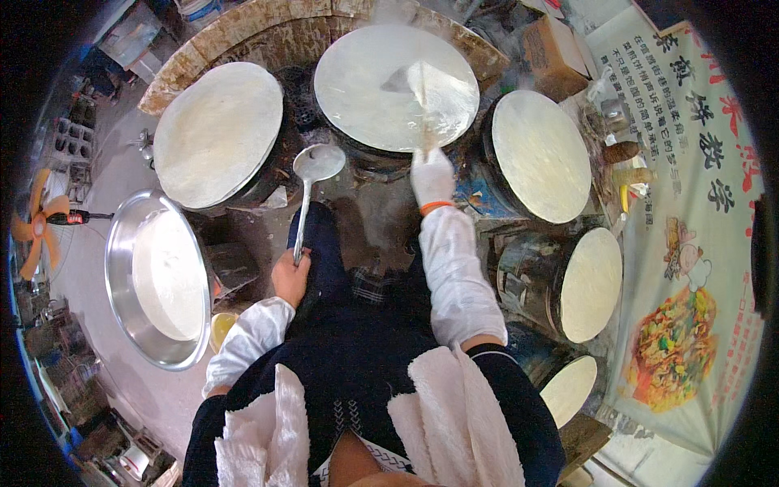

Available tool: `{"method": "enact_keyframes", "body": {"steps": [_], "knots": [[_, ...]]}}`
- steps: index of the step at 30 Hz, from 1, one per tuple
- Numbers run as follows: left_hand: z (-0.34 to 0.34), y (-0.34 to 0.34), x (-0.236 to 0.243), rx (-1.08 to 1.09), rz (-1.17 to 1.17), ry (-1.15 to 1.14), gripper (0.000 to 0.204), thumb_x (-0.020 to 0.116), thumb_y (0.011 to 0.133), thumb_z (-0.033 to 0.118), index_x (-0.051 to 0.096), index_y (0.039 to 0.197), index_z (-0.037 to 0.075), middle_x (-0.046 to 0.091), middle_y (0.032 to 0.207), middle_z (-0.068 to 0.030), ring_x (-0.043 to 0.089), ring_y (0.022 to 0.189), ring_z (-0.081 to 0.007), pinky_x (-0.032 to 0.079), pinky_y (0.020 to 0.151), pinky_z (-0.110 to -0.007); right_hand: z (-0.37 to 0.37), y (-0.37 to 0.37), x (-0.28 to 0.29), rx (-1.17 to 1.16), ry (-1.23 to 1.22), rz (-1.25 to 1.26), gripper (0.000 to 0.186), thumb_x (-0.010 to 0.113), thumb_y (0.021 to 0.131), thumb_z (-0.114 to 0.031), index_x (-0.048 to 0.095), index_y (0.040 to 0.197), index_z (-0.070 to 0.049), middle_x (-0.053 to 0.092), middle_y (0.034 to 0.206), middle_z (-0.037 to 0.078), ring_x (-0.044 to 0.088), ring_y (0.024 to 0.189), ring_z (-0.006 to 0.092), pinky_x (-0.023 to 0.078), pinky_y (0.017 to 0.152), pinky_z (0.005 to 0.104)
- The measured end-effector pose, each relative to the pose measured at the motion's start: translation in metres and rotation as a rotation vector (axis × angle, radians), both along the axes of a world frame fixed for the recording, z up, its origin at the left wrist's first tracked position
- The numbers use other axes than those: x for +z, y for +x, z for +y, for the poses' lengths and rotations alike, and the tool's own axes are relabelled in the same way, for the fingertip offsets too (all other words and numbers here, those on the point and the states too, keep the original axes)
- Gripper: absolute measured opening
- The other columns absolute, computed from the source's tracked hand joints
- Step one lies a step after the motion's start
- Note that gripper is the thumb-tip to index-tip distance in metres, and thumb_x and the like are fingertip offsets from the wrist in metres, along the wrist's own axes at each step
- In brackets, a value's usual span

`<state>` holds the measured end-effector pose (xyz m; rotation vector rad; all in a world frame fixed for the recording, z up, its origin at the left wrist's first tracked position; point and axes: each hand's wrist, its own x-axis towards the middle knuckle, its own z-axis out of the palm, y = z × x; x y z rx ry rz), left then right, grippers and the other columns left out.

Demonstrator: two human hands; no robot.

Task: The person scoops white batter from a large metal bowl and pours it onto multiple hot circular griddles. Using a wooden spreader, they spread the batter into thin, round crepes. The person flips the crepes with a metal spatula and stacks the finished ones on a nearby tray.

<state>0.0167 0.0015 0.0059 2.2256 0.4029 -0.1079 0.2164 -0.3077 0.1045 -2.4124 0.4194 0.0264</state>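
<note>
My bare left hand [291, 277] is wrapped round the handle of a metal ladle [320, 163], whose bowl is raised between the left and middle griddles. My right hand [432, 176], in a white glove with an orange band at the wrist, grips the thin handle of a batter spreader [423, 101]. The spreader's far end rests over the batter on the round middle griddle [349, 85]. A thin pale layer covers most of that griddle, with a whiter wet patch to the right of the spreader and a darker spot to its left. Steam blurs the far edge.
A steel basin [197, 312] of white batter stands at left, beside a small yellow bowl [223, 329]. Pale sheets cover the left griddle [219, 134] and the right griddle [542, 154]. Two more griddles curve down the right side. A cardboard box [553, 55] and orange fan [36, 225] are farther out.
</note>
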Motion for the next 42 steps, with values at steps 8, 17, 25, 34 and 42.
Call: {"method": "enact_keyframes", "body": {"steps": [8,17,25,34,42], "knots": [[-0.008,0.037,0.161,-0.104,0.419,-0.683,0.033,0.054,0.105,0.031,0.063,0.102,-0.001,0.071,0.083,-0.0093,0.057,0.049,-0.0111,0.045,0.048,-0.024,-0.037,0.010,-0.053,0.070,-0.154,-0.289,0.046,0.057,0.097,-0.030,0.057,0.138,-0.010,0.070,0.101,0.026,0.066,0.092,0.0460,0.053,0.081,0.0507],[-0.015,0.064,0.226,-0.059,0.270,-0.988,0.040,0.047,0.108,0.029,0.051,0.135,0.000,0.063,0.080,-0.0017,0.048,0.043,-0.0052,0.037,0.042,-0.018,-0.059,-0.083,-0.021,-0.132,0.129,-0.136,0.050,0.055,0.099,-0.025,0.050,0.146,-0.008,0.066,0.128,0.024,0.066,0.114,0.0377,0.051,0.096,0.0401],[-0.028,0.138,0.197,-0.136,0.234,-0.964,0.036,0.047,0.106,0.021,0.047,0.135,-0.001,0.061,0.082,-0.0003,0.049,0.050,-0.0052,0.039,0.045,-0.019,-0.017,-0.018,-0.016,0.088,0.231,-0.223,0.049,0.055,0.099,-0.026,0.051,0.147,-0.014,0.069,0.119,0.023,0.068,0.107,0.0400,0.052,0.090,0.0418],[-0.064,0.259,0.176,-0.180,0.206,-0.841,0.021,0.050,0.104,0.022,0.056,0.112,0.003,0.059,0.079,-0.0016,0.050,0.053,-0.0075,0.040,0.046,-0.022,-0.067,0.015,-0.011,0.345,0.098,-0.015,0.048,0.057,0.098,-0.025,0.053,0.146,-0.022,0.062,0.128,0.027,0.062,0.118,0.0402,0.050,0.097,0.0382],[-0.105,0.246,0.161,-0.217,0.273,-0.738,0.021,0.046,0.105,0.024,0.052,0.093,0.007,0.054,0.067,-0.0016,0.049,0.050,-0.0113,0.038,0.045,-0.027,-0.040,-0.033,-0.046,-0.008,0.560,-0.224,0.049,0.056,0.100,-0.019,0.052,0.144,0.001,0.063,0.138,0.017,0.064,0.119,0.0283,0.048,0.100,0.0348]]}}
